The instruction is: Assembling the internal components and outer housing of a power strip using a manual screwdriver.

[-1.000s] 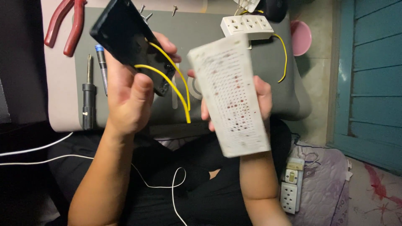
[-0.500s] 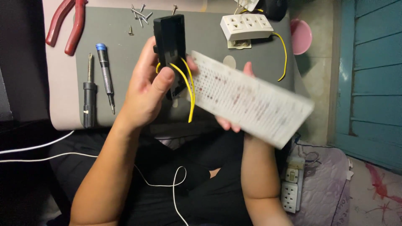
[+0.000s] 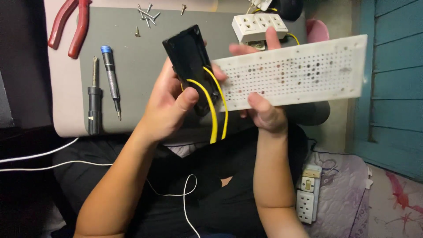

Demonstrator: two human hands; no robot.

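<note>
White perforated plastic makes up the long flat panel (image 3: 294, 75) that the right hand (image 3: 263, 110) grips near its left end, thumb on the front face and a fingertip showing above the top edge; the panel runs out level to the right, its rows of small holes partly stained brown. The left hand (image 3: 169, 105) is clenched around a black rectangular plastic case (image 3: 190, 66), thumb pressed across its lower part, with the case tilted so its top leans left. Two yellow insulated wires (image 3: 215, 110) loop out of the case and hang down between the two hands, just beside the panel's left edge. Case and panel touch or nearly touch there; I cannot tell which.

Both are held above a grey mat (image 3: 132, 75) lying on a pale pink tabletop (image 3: 61, 105). On the mat's left part lie a black-handled screwdriver (image 3: 93, 101) and a slimmer silver driver with a blue cap (image 3: 110, 79), side by side. Red-handled pliers (image 3: 70, 24) rest at the upper left corner, and a scatter of small metal screws (image 3: 147, 13) sits near the top edge. Behind the panel stands a white multi-socket outlet block (image 3: 257, 24) with a yellow lead. A white power strip (image 3: 308, 194) lies low on the purple cloth (image 3: 339, 194) at the right, and thin white cables (image 3: 39, 161) cross the dark lap.
</note>
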